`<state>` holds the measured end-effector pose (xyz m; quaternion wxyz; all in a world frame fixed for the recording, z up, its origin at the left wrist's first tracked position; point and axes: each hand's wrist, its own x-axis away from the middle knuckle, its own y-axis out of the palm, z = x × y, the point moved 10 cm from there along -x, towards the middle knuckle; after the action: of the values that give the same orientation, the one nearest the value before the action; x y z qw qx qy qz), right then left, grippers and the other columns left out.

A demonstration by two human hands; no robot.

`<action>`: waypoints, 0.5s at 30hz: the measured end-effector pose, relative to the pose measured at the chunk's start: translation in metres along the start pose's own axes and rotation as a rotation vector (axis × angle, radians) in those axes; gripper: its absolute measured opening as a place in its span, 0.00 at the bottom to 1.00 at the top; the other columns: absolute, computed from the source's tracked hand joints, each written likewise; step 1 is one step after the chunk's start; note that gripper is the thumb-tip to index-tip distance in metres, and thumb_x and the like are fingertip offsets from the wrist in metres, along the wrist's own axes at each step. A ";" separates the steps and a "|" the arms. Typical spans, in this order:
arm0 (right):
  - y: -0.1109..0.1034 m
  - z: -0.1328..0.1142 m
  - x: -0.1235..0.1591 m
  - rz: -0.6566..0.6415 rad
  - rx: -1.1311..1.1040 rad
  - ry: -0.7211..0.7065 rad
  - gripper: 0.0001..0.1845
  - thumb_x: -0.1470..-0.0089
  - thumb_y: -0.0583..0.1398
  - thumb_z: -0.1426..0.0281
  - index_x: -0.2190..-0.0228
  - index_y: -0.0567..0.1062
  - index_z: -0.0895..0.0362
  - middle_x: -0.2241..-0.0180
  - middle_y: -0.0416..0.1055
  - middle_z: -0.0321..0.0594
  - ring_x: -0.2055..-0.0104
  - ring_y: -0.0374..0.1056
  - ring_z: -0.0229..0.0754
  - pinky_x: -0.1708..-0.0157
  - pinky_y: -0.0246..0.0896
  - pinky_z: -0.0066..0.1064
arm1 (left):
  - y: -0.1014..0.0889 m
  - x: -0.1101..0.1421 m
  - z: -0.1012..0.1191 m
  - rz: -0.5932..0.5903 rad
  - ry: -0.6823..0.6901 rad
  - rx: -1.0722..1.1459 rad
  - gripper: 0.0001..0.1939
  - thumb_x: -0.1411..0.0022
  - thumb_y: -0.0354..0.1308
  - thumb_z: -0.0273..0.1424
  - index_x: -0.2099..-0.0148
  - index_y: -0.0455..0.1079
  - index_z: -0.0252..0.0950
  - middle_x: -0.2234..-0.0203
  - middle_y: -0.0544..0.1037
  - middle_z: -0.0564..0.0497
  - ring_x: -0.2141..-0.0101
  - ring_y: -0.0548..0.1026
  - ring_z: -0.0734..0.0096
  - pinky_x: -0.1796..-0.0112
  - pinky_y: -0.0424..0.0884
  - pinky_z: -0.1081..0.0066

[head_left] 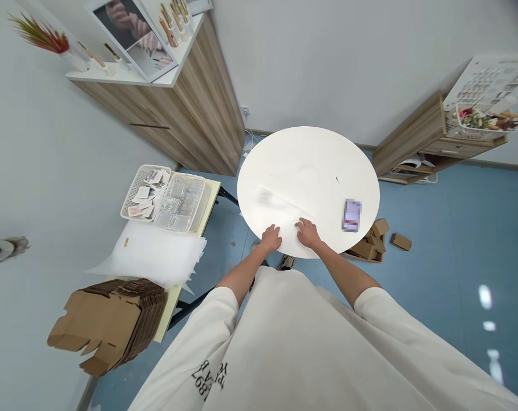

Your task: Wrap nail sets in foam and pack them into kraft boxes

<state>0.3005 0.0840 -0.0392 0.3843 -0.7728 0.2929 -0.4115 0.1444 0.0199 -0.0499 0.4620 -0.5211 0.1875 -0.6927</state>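
Note:
A thin white translucent sheet, like packing foam, lies on the round white table. Its outline is faint against the tabletop. Under or on its left part shows a small pale item with a pinkish patch, too blurred to name. My left hand is at the sheet's near edge, fingers curled down on it. To its right, my right hand grips the same edge, thumb and forefinger bent towards the left. A phone with a lit purple screen rests on the table's right side.
On a side table at left are a white basket of cards, a clear-lidded box, stacked white sheets and folded cardboard boxes. Small brown boxes lie on the floor at right. A wooden cabinet stands behind.

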 end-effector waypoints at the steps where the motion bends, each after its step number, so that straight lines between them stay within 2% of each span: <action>1: 0.005 -0.002 -0.002 -0.038 0.019 -0.028 0.26 0.40 0.52 0.72 0.41 0.68 0.54 0.31 0.53 0.48 0.31 0.47 0.54 0.36 0.46 0.49 | -0.001 -0.001 0.000 0.006 0.003 0.003 0.28 0.33 0.48 0.37 0.33 0.58 0.37 0.30 0.54 0.39 0.33 0.57 0.47 0.38 0.58 0.51; 5: 0.018 -0.002 -0.007 -0.114 0.077 -0.051 0.28 0.41 0.53 0.72 0.39 0.66 0.55 0.31 0.51 0.49 0.31 0.47 0.56 0.36 0.45 0.50 | -0.002 -0.003 0.002 -0.004 0.022 0.022 0.25 0.33 0.48 0.36 0.36 0.61 0.36 0.31 0.55 0.38 0.33 0.57 0.46 0.39 0.59 0.49; 8: 0.016 0.003 -0.008 -0.082 0.096 -0.022 0.30 0.43 0.54 0.73 0.39 0.66 0.54 0.31 0.53 0.48 0.32 0.48 0.57 0.37 0.44 0.51 | -0.007 -0.008 0.005 -0.026 0.045 0.020 0.25 0.34 0.49 0.36 0.36 0.62 0.38 0.31 0.55 0.39 0.33 0.56 0.46 0.38 0.58 0.48; 15: 0.000 0.034 -0.002 0.024 0.058 0.195 0.33 0.43 0.51 0.74 0.36 0.61 0.58 0.36 0.57 0.56 0.37 0.54 0.61 0.40 0.49 0.52 | -0.030 -0.027 0.021 -0.074 0.151 -0.065 0.25 0.32 0.48 0.36 0.35 0.61 0.37 0.30 0.54 0.39 0.32 0.54 0.47 0.38 0.58 0.50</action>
<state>0.3292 0.0975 -0.0520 0.3810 -0.7141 0.3262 -0.4884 0.1507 0.0620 -0.0344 0.4034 -0.4888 0.2247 -0.7402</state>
